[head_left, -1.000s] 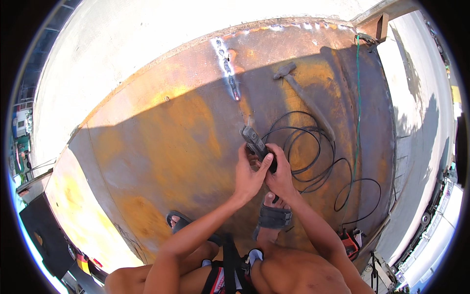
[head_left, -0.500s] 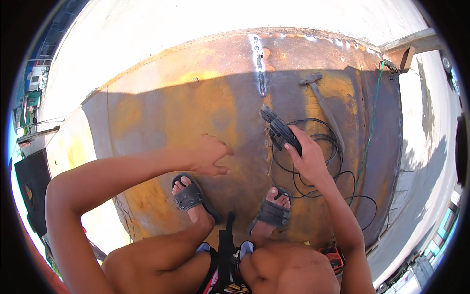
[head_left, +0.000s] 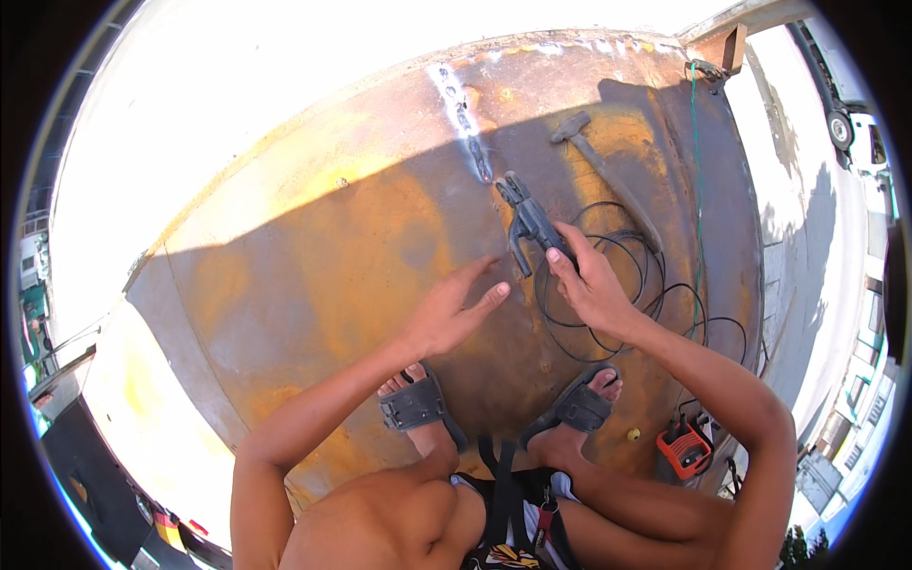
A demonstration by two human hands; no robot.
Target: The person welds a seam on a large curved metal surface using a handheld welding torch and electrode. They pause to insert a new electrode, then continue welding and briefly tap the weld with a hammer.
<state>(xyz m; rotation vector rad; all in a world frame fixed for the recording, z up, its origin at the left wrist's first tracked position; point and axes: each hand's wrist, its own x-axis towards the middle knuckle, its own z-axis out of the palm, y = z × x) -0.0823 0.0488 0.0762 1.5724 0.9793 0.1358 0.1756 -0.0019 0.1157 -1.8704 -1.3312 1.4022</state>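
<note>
In my right hand [head_left: 591,290] is a black welding electrode holder [head_left: 532,220], my fingers wrapped round its handle. Its jaws point up and away from me, close to the near end of a whitish weld seam [head_left: 464,125]; no rod shows in them. My left hand [head_left: 454,312] hangs empty over the rusty steel plate [head_left: 323,266], fingers stretched toward the holder, slightly blurred at the tips. Black cable [head_left: 543,318] lies in loops under and beside my right hand. A hammer [head_left: 613,185] rests on the plate just beyond the loops.
My sandalled feet [head_left: 413,401] stand on the plate. A red-orange machine [head_left: 684,450] sits by my right leg, near a small yellowish round thing [head_left: 634,435]. Green cord [head_left: 698,180] runs along the right side to a metal bracket [head_left: 733,49]. Sunlight glares beyond the far edge.
My left hand has swung to the right and forward, closer to the holder, its fingers now straighter. The holder has turned, showing its lever on the left. My view and legs have shifted.
</note>
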